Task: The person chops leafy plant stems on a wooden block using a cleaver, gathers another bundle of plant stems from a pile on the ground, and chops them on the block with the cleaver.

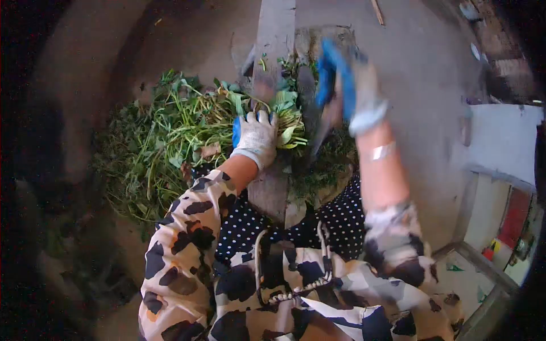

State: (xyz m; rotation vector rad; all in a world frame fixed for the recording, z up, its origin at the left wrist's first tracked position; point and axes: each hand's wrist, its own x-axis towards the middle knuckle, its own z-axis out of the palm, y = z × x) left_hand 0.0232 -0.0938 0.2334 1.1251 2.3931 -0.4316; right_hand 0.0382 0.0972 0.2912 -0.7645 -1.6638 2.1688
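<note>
My left hand, in a white and blue work glove, is closed over a bundle of leafy green stems and presses it down on a wooden plank. The cut-looking stem ends stick out to the right of my fingers. My right hand, in a blue and white glove, is raised to the right of the bundle and blurred by motion. It grips a knife, whose dark blade points down beside the stem ends. The knife's handle is hidden in my fist.
A large heap of greens lies on the floor to the left. Chopped green bits are piled right of the plank, near my knees. A white panel and a wooden frame stand at the right.
</note>
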